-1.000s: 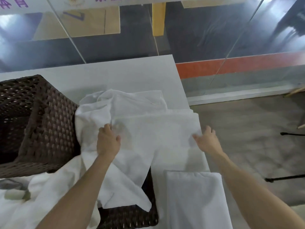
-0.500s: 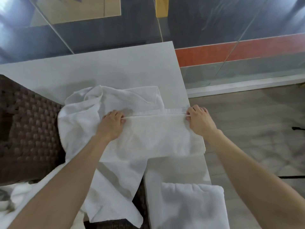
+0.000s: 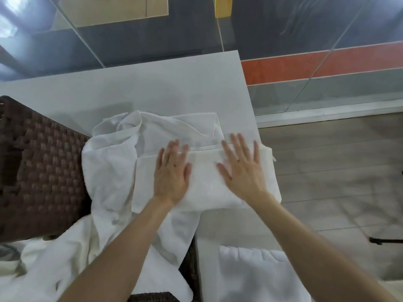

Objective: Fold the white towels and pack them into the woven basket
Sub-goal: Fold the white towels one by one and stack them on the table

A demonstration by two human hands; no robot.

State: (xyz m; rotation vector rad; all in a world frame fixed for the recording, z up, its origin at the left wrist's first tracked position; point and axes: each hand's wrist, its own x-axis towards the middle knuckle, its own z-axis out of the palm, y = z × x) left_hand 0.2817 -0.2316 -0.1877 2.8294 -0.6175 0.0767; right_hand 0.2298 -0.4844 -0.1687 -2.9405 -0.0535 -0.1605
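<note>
A pale grey table [image 3: 174,83] stands against a glass wall [image 3: 272,29] with a red band [image 3: 305,66] at 2 o'clock. At the centre, the half-folded towel [image 3: 207,190] lies on the table's right edge, overlapping a loose towel [image 3: 109,171] that spills toward 7 o'clock. Whether the two are one cloth is unclear.

The left hand [image 3: 172,175] and right hand [image 3: 244,173] lie flat on it side by side, fingers straight and spread, grasping nothing. This looks like smoothing after a fold.

Next would likely be another fold, pinching the far edge without dragging the cloth beneath, then carrying it to the woven basket [image 3: 43,171] at 9 o'clock.

A finished towel [image 3: 257,275] sits at 5 o'clock. No readable writing or labels.
</note>
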